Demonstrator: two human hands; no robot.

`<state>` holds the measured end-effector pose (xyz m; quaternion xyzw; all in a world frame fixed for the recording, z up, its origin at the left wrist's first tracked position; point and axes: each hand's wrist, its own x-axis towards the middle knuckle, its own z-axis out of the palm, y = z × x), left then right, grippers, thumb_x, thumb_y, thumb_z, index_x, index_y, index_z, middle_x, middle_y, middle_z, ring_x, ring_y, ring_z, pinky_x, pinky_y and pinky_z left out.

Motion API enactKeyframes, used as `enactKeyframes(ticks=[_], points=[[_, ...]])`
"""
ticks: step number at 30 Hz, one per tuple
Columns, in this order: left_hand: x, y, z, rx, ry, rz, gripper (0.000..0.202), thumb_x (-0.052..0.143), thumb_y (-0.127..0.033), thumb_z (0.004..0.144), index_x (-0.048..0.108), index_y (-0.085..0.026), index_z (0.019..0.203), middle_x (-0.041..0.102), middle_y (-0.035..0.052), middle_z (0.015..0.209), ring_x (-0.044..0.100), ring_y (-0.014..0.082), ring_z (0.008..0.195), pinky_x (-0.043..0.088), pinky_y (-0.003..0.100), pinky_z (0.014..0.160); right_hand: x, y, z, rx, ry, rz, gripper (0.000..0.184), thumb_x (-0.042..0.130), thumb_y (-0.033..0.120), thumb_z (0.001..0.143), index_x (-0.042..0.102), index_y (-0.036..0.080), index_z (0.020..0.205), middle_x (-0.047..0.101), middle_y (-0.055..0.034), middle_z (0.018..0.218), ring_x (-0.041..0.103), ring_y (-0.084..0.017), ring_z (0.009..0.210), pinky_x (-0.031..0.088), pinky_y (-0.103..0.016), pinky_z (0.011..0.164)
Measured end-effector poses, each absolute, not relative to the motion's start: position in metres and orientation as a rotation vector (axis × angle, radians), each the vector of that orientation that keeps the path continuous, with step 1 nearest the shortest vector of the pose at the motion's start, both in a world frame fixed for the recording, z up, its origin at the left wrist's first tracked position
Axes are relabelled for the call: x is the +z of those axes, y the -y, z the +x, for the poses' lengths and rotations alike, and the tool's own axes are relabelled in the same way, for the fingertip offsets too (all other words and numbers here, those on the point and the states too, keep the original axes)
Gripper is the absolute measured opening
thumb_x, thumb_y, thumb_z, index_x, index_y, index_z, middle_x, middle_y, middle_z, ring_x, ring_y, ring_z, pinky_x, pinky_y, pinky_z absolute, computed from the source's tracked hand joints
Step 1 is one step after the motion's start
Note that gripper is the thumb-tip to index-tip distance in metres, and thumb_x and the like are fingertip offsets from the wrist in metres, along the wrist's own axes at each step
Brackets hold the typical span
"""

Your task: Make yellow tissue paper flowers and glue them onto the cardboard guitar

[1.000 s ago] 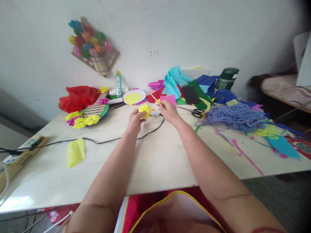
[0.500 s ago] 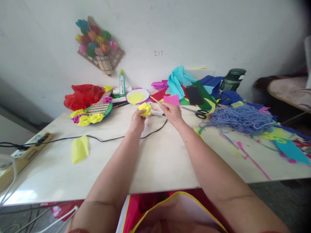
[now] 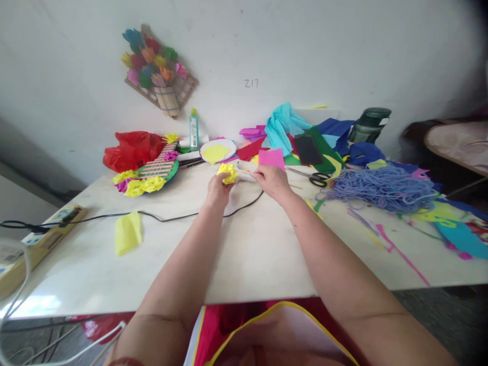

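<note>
Lying nearest, a pale yellow rectangle of thin paper (image 3: pixel 128 234) rests left of the arms on the white tabletop (image 3: pixel 259 254). Beyond it, a thin black cord (image 3: pixel 152 217) passes under the left wrist — snagged there, it could drag the slim white tool (image 3: pixel 244 178) it seems to serve. The left hand (image 3: pixel 220 191) grasps a crumpled bright yellow paper flower (image 3: pixel 227 174), just beside that tool; too firm a squeeze could crush its petals. The right hand (image 3: pixel 272 181) pinches a thin pale stick (image 3: pixel 296 187) — a loose grip could let it tip. Farther off, black-handled metal scissors (image 3: pixel 313 178) could be knocked by a careless sweep.
</note>
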<state>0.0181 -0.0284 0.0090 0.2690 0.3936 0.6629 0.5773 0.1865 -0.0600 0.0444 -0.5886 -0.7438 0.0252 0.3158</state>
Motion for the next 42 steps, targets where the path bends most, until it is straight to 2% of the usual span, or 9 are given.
enactKeyframes(ticks=[16, 27, 42], points=[[0.012, 0.035, 0.025, 1.574, -0.889, 0.647, 0.025, 0.065, -0.012, 0.058, 0.058, -0.016, 0.082, 0.064, 0.0030, 0.081, 0.062, 0.0150, 0.074, 0.054, 0.028, 0.070, 0.046, 0.062, 0.185, 0.040, 1.962, -1.694, 0.024, 0.054, 0.034, 0.089, 0.074, 0.022, 0.090, 0.075, -0.0084, 0.092, 0.064, -0.023, 0.085, 0.034, -0.030, 0.064], [0.012, 0.036, 0.027, 1.607, -0.879, 0.652, 0.022, 0.066, -0.011, 0.056, 0.058, -0.016, 0.077, 0.065, 0.0027, 0.078, 0.063, 0.0143, 0.071, 0.054, 0.025, 0.065, 0.046, 0.065, 0.183, 0.001, 1.975, -1.728, 0.026, 0.051, 0.035, 0.090, 0.074, 0.023, 0.093, 0.075, -0.0057, 0.096, 0.065, -0.021, 0.089, 0.036, -0.028, 0.066], [0.009, 0.038, 0.031, 1.609, -0.899, 0.670, 0.024, 0.068, -0.012, 0.056, 0.059, -0.015, 0.078, 0.065, 0.0037, 0.081, 0.064, 0.0158, 0.074, 0.054, 0.029, 0.070, 0.043, 0.063, 0.180, -0.025, 2.010, -1.745, 0.031, 0.047, 0.036, 0.093, 0.074, 0.021, 0.096, 0.075, -0.0080, 0.093, 0.064, -0.021, 0.084, 0.034, -0.029, 0.064]])
